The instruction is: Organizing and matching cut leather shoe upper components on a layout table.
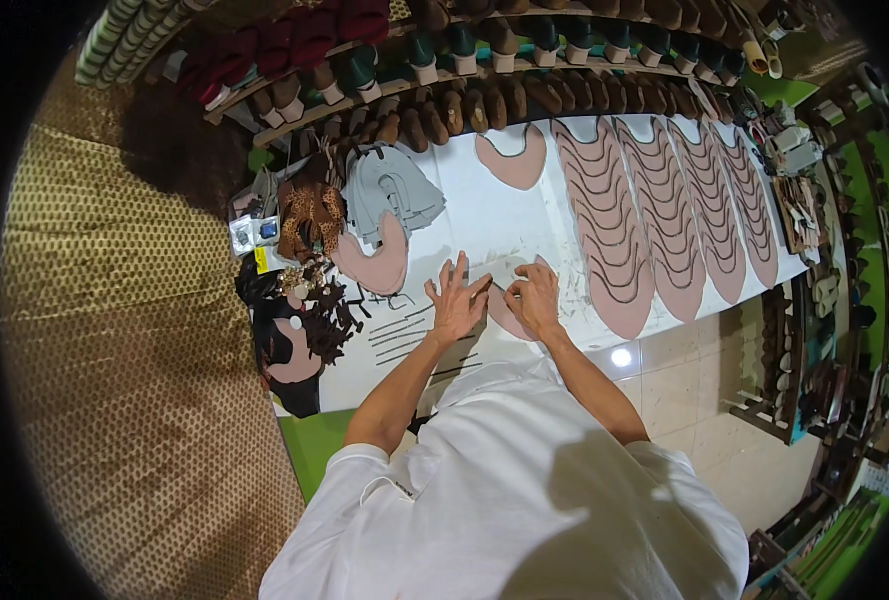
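Note:
A pink curved cut piece [509, 318] lies on the white tabletop between my hands, partly hidden by them. My left hand [454, 305] is at its left edge, thumb and forefinger closed on a thin dark strip [494, 284] while the other fingers fan out. On the piece's right side, my right hand [535, 300] has its fingers curled and pinched together; what they hold is too small to make out. Several loose dark strips [399, 340] lie in rows left of my left hand. Farther right, overlapping pink pieces with dark curved edges [609, 230] form long columns.
One pink piece [516, 160] lies at the far edge, another [379, 262] beside a grey stack [389, 190]. Leopard-print material [309, 215] and a heap of dark brown bits [332, 325] crowd the left end. Shoe racks [484, 100] line the back; more shelves [854, 300] stand right.

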`<state>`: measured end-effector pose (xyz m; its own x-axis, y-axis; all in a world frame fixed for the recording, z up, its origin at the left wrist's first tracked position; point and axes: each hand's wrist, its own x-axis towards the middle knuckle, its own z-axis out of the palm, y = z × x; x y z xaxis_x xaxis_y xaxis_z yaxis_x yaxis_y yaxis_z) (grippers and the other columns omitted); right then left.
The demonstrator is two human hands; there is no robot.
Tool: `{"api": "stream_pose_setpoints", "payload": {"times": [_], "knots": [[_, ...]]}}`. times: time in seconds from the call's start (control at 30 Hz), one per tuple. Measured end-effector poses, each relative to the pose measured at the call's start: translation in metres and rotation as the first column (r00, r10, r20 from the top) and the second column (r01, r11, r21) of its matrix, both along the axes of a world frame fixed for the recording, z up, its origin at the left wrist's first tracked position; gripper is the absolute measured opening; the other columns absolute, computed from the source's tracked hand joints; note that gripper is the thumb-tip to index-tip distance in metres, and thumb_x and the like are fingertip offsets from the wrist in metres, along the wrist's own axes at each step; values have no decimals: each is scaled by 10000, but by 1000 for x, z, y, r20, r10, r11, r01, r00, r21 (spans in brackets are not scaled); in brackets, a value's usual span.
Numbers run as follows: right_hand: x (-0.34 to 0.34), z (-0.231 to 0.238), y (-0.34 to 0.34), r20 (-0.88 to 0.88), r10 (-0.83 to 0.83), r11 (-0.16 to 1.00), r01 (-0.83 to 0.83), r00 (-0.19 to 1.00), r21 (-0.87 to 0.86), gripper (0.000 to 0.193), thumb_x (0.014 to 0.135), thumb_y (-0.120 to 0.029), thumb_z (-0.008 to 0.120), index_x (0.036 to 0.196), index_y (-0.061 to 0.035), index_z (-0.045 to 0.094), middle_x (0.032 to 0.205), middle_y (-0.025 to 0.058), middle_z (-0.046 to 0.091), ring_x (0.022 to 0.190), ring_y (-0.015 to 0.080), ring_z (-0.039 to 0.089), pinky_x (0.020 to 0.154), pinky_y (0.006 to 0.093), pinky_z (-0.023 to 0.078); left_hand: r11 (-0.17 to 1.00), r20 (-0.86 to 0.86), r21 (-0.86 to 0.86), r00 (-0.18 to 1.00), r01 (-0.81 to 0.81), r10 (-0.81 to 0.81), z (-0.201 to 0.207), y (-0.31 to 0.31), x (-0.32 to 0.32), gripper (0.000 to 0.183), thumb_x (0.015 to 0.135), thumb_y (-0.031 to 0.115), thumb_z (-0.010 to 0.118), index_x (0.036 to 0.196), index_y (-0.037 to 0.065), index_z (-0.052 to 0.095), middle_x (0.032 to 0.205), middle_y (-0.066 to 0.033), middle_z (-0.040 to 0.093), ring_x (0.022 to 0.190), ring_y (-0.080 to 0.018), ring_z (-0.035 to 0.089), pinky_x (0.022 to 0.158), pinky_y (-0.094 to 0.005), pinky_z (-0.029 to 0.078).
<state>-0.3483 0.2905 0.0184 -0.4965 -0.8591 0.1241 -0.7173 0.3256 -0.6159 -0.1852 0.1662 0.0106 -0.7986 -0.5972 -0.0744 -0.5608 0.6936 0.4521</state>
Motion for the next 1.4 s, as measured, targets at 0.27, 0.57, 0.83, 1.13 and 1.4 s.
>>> {"api": "stream_pose_setpoints", "payload": {"times": [0.27, 0.57, 0.83, 1.13, 1.4], "knots": [[2, 4, 0, -6, -15, 1000, 16, 1000, 4, 132, 767, -187, 804, 787, -56, 811, 1211, 102, 687, 1243, 284, 549, 1125, 475, 317, 978, 50, -142, 988, 152, -146, -3, -4, 3, 379, 967, 287, 652, 1334, 361, 707, 1752, -115, 152, 1549, -425, 202, 1087, -775, 161], [7, 4, -1, -55, -26, 999, 27, 998, 21, 114, 761, -178, 799, 772, -67, 823, 1193, 86, 697, 1241, 278, 550, 1144, 494, 302, 992, 21, -35, 993, 117, -116, 0, -4, -1, 354, 965, 304, 654, 1312, 334, 714, 1747, -121, 169, 1547, -421, 208, 1100, -762, 139], [12, 9, -7, -149, 42, 994, -27, 988, 102, 152, 786, -197, 761, 795, -60, 827, 1213, 60, 685, 1267, 274, 535, 1171, 532, 301, 981, 43, -115, 987, 158, -154, -3, -6, -1, 375, 950, 280, 670, 1320, 324, 717, 1738, -143, 189, 1539, -425, 225, 1100, -759, 160], [16, 3, -10, -291, 66, 994, -39, 954, 98, 151, 791, -136, 705, 804, -48, 826, 1144, 43, 710, 1212, 251, 579, 1158, 546, 328, 991, -7, -39, 992, 128, -128, 2, -5, -3, 458, 925, 223, 684, 1368, 339, 688, 1739, -154, 176, 1536, -430, 222, 1095, -745, 175], [16, -4, -10, -292, 63, 992, -28, 954, 122, 156, 810, -180, 719, 813, -72, 831, 1160, 18, 697, 1244, 235, 558, 1173, 547, 316, 972, 81, -99, 975, 213, -206, 5, -5, -1, 432, 926, 228, 697, 1342, 343, 696, 1746, -102, 178, 1552, -397, 210, 1099, -754, 170]]}}
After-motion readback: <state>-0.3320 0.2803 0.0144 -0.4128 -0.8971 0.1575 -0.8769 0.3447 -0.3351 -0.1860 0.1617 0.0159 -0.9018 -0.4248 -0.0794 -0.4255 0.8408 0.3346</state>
